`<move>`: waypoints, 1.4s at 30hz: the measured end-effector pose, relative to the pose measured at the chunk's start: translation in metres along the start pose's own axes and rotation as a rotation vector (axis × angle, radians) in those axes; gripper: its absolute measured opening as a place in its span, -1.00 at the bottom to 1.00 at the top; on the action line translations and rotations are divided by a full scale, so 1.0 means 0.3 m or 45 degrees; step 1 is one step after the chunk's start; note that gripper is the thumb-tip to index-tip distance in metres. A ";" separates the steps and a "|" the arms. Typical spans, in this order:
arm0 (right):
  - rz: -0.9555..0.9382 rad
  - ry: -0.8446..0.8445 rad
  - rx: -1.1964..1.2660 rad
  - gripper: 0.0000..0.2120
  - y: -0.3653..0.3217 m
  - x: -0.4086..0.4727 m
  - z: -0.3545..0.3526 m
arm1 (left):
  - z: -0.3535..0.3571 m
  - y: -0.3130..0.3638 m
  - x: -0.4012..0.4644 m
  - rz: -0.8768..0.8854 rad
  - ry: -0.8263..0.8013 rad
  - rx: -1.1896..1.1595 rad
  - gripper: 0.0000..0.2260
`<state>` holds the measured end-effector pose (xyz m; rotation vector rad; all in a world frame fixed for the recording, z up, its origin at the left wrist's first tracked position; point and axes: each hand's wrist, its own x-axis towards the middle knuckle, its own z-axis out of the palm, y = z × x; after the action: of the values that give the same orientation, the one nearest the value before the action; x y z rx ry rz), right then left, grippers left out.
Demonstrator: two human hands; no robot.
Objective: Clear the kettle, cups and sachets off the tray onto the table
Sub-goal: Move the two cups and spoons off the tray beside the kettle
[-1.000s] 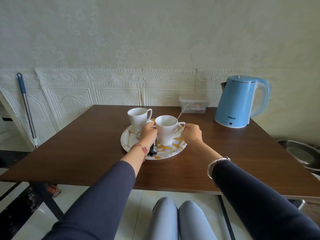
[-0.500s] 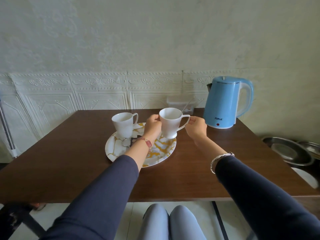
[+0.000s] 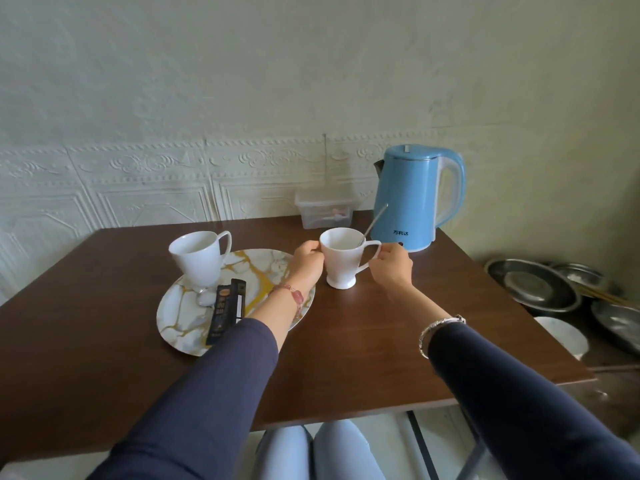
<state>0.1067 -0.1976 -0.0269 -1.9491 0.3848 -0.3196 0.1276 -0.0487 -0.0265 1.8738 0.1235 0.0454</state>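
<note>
Now 1 cup [image 3: 341,261] is stood upright on the surface [image 3: 398,323], just right of the tray [image 3: 173,317], handle pointing right, a spoon [image 3: 374,221] leaning toward the kettle [image 3: 412,199]. It is pinched by the left hand [image 3: 306,263] at its side and the right hand [image 3: 393,266] at its handle. Bare surface lies in front.

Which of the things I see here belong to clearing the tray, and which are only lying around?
Job: tray, kettle, cup with spoon, second cup, sachets.
Lying about: clear box, metal pans.
</note>
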 end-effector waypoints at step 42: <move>0.064 -0.184 -0.059 -0.79 -0.007 0.265 0.120 | 0.009 0.022 0.242 0.024 -0.024 -0.028 -0.54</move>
<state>0.1934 -0.1993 -0.0352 -1.9905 0.3491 -0.1374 0.2004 -0.0454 -0.0233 1.8535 0.0921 0.0421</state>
